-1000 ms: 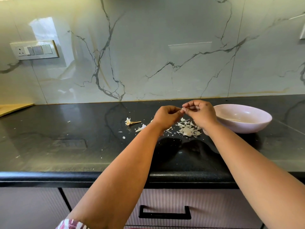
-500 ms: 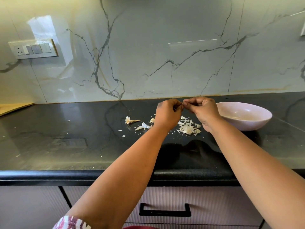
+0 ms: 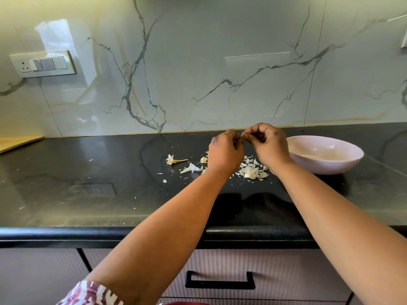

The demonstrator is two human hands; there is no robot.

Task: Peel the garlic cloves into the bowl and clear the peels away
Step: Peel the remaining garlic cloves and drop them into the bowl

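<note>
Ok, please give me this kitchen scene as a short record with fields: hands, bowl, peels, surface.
left hand: raised above the countertop, fingers curled, pinching a small pale piece, probably a garlic clove
right hand: pinching the same piece
bowl: pink, right of the hands, contents hard to tell
peels: small pile below the hands, more scattered to the left
countertop: black, glossy
</note>
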